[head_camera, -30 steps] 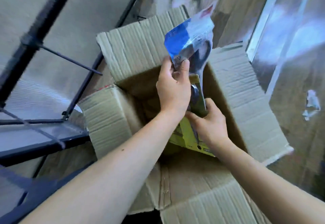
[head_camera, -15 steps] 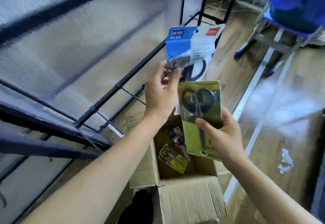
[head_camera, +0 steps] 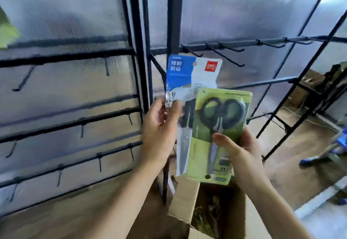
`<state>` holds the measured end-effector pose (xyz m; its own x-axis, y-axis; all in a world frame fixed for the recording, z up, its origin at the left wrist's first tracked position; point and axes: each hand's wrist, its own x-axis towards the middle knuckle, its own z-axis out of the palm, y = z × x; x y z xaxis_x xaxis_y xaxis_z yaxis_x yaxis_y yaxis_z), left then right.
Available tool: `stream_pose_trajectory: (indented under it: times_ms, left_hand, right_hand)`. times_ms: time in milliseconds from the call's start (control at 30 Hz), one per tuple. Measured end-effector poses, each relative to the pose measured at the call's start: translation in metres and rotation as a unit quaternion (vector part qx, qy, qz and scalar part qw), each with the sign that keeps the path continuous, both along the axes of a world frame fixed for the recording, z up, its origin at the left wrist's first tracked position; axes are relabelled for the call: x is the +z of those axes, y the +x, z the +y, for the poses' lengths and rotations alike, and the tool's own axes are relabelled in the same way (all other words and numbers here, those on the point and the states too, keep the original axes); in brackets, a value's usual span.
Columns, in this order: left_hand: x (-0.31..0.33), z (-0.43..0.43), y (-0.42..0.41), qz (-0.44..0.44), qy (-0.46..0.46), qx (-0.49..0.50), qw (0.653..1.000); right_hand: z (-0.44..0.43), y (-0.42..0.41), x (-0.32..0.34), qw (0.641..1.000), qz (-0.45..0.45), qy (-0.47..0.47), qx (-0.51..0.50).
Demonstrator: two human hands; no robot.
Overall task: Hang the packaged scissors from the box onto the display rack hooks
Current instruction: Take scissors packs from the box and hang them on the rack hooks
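The left hand (head_camera: 159, 128) pinches a blue-and-white scissors pack (head_camera: 189, 81); the right hand (head_camera: 242, 150) grips a green scissors pack (head_camera: 216, 135). Both packs are upright above the open box (head_camera: 184, 206), near the rack hooks (head_camera: 227, 56).

free hooks (head_camera: 227, 56) ahead, post (head_camera: 173, 13) beside

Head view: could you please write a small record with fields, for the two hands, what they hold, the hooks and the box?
left hand: pinches the blue pack at its left edge
right hand: holds the green pack, thumb on the front
overlap: green pack in front of the blue pack's lower right
hooks: on the rack bar behind the packs, bare
box: open, below the hands, more packs inside
hung: neither pack yet
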<state>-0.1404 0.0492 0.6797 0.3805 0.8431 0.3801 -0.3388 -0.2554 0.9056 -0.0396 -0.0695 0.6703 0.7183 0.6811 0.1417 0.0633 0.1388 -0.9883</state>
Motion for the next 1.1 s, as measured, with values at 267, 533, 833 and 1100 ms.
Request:
stream_pose_trajectory:
  times_ms: [267, 533, 833, 1100]
  left_hand:
    - [0.071, 0.062, -0.139, -0.06, 0.03, 0.189, 0.98]
    - [0.075, 0.115, -0.238, -0.069, -0.017, 0.278, 0.958]
    - [0.074, 0.157, -0.321, -0.08, -0.04, 0.257, 0.962]
    - [0.088, 0.183, -0.398, -0.114, -0.042, 0.306, 0.944]
  right_hand:
    - [0.104, -0.104, 0.061, 0.994, 0.006, 0.058, 0.098]
    - [0.191, -0.224, 0.08, 0.97, 0.021, 0.053, 0.235]
    - [0.256, -0.319, 0.087, 0.938, 0.037, 0.086, 0.334]
    - [0.298, -0.395, 0.094, 0.913, -0.007, 0.078, 0.4]
